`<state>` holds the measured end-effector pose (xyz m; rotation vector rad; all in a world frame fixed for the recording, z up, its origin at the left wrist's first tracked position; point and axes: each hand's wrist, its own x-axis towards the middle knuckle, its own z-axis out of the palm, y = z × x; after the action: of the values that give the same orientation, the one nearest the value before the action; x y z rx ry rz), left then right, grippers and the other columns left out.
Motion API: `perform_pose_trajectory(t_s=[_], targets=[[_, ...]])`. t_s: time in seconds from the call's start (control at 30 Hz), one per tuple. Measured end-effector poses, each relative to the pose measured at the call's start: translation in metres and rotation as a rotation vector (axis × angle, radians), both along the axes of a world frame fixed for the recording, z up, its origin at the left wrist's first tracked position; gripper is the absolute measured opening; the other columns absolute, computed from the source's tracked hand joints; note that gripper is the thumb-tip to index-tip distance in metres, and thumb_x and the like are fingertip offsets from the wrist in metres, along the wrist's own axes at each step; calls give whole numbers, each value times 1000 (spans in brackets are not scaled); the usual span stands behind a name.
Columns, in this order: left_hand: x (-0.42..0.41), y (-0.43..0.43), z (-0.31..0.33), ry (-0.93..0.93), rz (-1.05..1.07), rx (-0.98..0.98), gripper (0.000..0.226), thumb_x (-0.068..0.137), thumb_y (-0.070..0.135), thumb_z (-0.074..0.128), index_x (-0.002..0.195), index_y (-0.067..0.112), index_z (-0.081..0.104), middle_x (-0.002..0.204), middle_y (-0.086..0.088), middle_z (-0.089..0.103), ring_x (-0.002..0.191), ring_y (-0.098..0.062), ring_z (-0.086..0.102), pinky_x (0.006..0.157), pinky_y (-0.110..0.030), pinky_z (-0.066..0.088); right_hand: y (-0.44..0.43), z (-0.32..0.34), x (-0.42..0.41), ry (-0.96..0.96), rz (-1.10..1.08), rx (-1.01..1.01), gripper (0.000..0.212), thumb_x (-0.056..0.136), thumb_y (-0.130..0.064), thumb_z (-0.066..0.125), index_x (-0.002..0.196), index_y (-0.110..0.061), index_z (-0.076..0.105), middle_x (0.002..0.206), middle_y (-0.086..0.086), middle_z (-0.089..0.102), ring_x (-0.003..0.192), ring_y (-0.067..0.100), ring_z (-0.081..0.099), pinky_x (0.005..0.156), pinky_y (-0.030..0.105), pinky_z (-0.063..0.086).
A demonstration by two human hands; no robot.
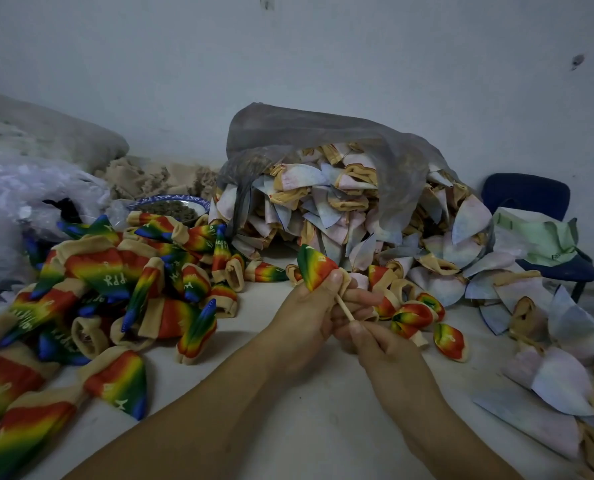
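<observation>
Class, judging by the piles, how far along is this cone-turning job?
Done: a big pile of rainbow cones at left. In hand: the left hand holds one cone, the right hand a stick at its mouth. Left: pale pieces fill the bag and spill rightward.

Rainbow fabric cone (314, 268) (white lettering), tan stick (345, 309), blue chair (527, 195).

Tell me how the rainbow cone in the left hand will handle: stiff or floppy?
Probably floppy: the rainbow cone looks like cloth, bunched where the left hand pinches it. Likely light, since fingertips alone hold it. Unlikely to roll: the rainbow pile lies slumped.
</observation>
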<state>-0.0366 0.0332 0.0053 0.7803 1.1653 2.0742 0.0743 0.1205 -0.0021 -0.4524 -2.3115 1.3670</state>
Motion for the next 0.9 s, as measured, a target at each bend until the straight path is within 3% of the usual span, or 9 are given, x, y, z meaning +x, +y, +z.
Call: perform_pose_trajectory(t_s=[0.07,0.13,0.23,0.33,0.4,0.47,0.67,0.9], targets=[[-2,-2,0,29,-6,-14,44,90,39,49,112,2,59,107,-14,74,101,-25,71,84,-28,56,2,-1,-1,-16,10,-25,27,97,-37,46,80,-41,67,87,-35,64,86,-13,57,68,11,41],[-4,-2,-4,47,19,-40,37,91,39,50,116,13,62,112,-9,74,107,-22,69,84,-26,55,6,-3,-1,-31,4,36,27,97,-37,46,79,-41,66,85,-33,64,86,-10,57,64,8,40],[-7,-2,-11,51,97,-94,31,92,36,58,118,21,64,119,-4,72,114,-18,66,83,-22,55,12,-4,-1,-58,-72,173,23,96,-41,44,80,-44,60,78,-13,67,80,-3,59,56,13,38],[-13,-2,-13,41,146,-135,43,87,52,66,120,26,66,120,-3,71,115,-20,65,88,-30,54,24,-2,0,-23,-177,320,15,95,-45,45,90,-52,57,72,-20,61,73,-8,56,56,18,39],[-14,-1,-12,18,161,-157,65,76,73,62,120,26,67,119,-2,71,115,-19,65,95,-36,51,29,-2,1,-5,-197,423,19,95,-42,47,102,-46,64,74,-20,57,72,-3,53,55,21,36],[-16,-1,-12,-62,215,-189,80,67,79,61,122,21,67,114,-2,73,111,-18,67,94,-36,50,30,-2,2,-8,-207,541,23,96,-39,48,109,-37,67,76,-17,50,74,2,49,56,21,35],[-21,-1,-13,-189,203,-78,37,99,38,44,121,13,60,108,-6,75,103,-15,70,83,-24,53,25,3,2,-56,-183,637,29,97,-37,42,115,-31,64,83,-14,46,81,8,45,64,25,37],[-26,-5,-5,-308,235,149,30,104,15,41,130,11,56,121,-13,70,114,-23,66,84,-27,56,24,2,5,-145,-166,568,29,98,-42,36,104,-32,63,74,-15,53,70,4,50,58,25,38]])
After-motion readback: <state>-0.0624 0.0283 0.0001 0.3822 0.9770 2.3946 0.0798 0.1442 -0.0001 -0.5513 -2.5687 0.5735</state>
